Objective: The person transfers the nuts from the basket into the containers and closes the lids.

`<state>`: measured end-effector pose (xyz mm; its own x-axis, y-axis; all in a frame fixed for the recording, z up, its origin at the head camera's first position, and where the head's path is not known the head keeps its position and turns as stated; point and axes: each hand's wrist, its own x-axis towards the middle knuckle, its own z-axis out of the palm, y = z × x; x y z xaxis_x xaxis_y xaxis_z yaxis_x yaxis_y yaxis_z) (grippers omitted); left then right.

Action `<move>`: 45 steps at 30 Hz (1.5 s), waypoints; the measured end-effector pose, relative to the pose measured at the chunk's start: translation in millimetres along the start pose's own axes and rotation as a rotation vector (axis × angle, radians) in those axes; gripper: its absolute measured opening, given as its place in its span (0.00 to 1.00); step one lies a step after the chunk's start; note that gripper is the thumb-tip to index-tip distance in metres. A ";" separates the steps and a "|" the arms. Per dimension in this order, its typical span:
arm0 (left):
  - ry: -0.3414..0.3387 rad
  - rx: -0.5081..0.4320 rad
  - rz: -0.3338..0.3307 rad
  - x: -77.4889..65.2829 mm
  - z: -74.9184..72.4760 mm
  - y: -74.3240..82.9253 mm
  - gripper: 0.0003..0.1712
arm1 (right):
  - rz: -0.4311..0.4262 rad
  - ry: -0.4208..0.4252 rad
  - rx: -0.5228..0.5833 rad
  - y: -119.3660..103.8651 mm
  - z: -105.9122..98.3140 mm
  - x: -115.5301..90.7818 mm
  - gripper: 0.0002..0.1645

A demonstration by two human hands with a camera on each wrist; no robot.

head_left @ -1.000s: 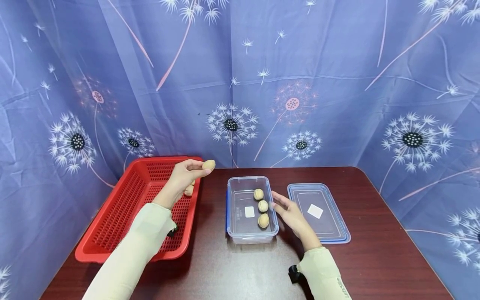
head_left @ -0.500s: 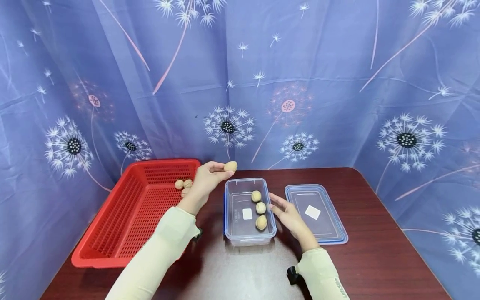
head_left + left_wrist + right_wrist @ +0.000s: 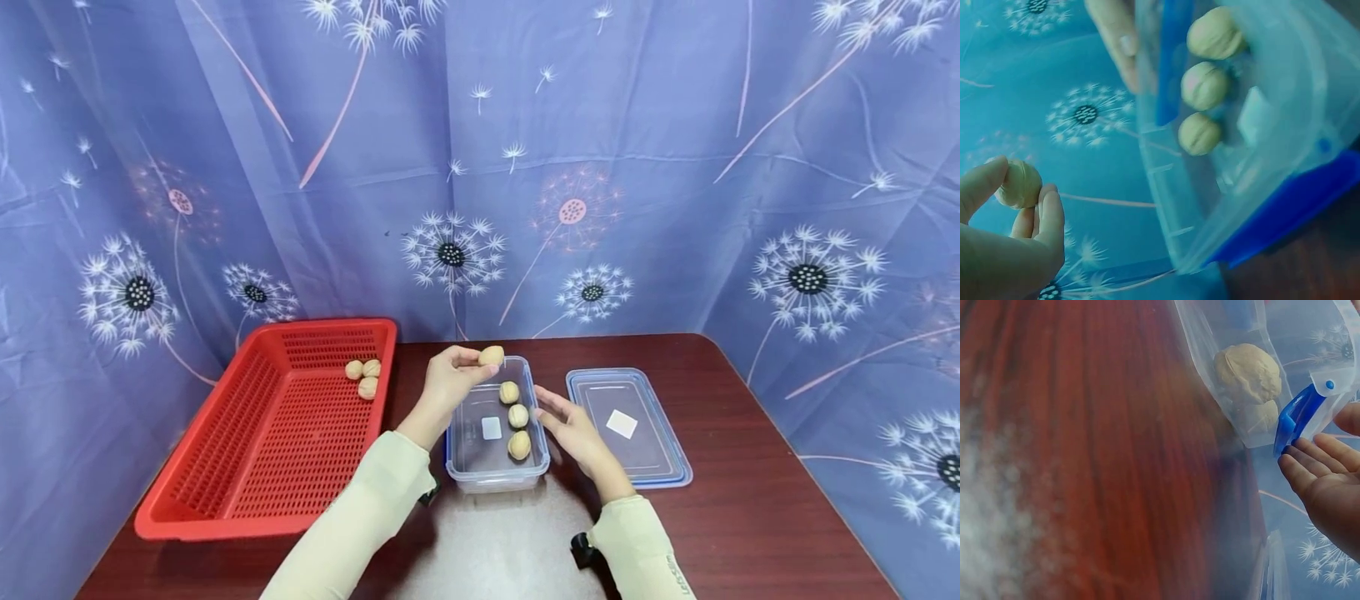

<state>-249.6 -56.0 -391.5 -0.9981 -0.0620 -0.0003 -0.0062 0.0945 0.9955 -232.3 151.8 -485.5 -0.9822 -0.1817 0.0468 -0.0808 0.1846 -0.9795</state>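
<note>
The left hand [image 3: 446, 387] pinches a walnut [image 3: 491, 356] between thumb and fingertips, near the far rim of the box [image 3: 498, 477]. Nearer than those fingers, three walnuts [image 3: 518, 416] line the box's right side. The right hand [image 3: 576, 433] grips nothing, fingers loosely extended at the clip [image 3: 1298, 419]. Right of them lies the lid [image 3: 649, 429]; well left of the pinching fingers, the basket [image 3: 197, 528] holds three others [image 3: 367, 388].

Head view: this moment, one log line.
left hand: pinches walnut near clear container | right hand: at container's right wall | container: three walnuts | red basket: three walnuts | lid: off
</note>
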 end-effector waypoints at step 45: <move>0.062 0.285 0.035 15.8 32.1 -53.4 0.25 | 0.009 0.010 0.020 2.0 1.4 1.3 0.28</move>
<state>-267.0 -30.2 -447.7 -0.9923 -0.1137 0.0481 0.0024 0.3720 0.9282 -233.5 150.6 -487.7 -0.9846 -0.1703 0.0399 -0.0688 0.1672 -0.9835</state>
